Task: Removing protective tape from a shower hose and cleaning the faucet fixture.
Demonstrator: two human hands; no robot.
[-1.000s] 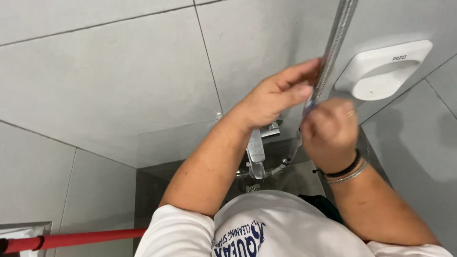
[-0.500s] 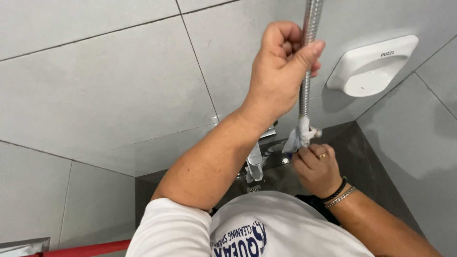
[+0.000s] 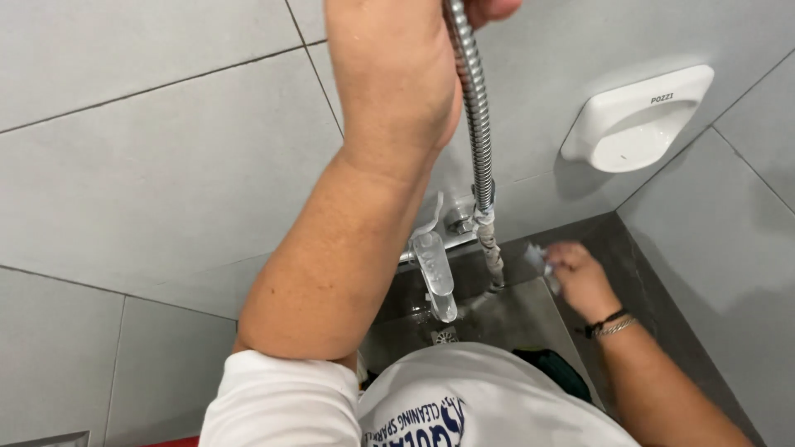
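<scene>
Left hand [image 3: 397, 74]: raised higher than half a second ago, fist wrapped round your metal shower hose [image 3: 474, 108], pulling it taut.
Right hand [image 3: 575, 277]: dropped off the hose, down by the dark floor [image 3: 530, 319], fingers pinching something small and pale.
Hose: upper length done; foot near tap [image 3: 435, 277] remains.

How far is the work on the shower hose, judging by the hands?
In hand: the left hand grips the metal shower hose high up, holding it taut above the tap. The right hand is low and off the hose, holding something small and pale, perhaps a cloth. The hose's lower end looks wrapped in pale material. Whether any part is already clean cannot be told.
</scene>
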